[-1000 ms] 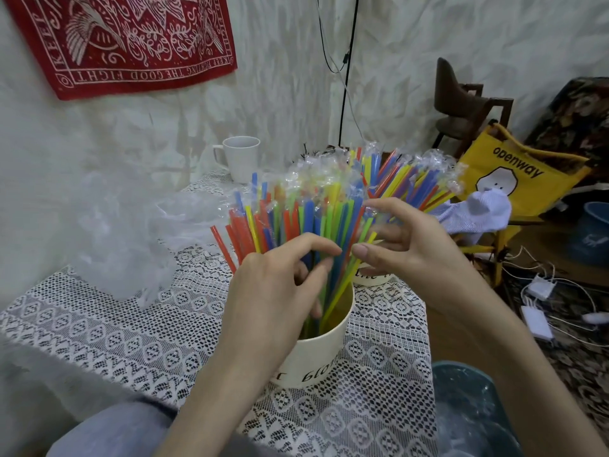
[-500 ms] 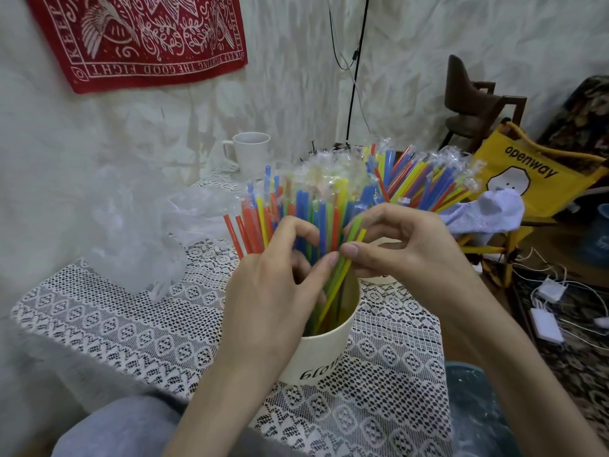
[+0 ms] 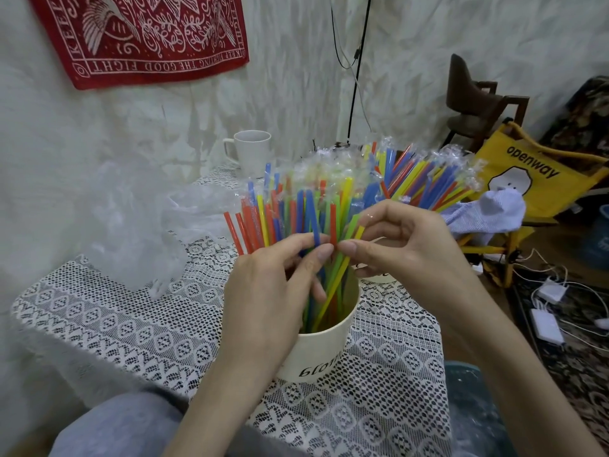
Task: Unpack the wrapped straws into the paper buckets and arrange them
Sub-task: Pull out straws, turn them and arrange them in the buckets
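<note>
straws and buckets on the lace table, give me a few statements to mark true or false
1. The near paper bucket stands upright with unwrapped straws in it. True.
2. The left hand rests flat on the lace tablecloth. False: its fingers pinch straws above the bucket.
3. The right hand pinches straws beside the left. True.
4. The white mug lies tipped over. False: it stands upright near the wall.
5. The wrapped straws stand behind the unwrapped ones. True.
</note>
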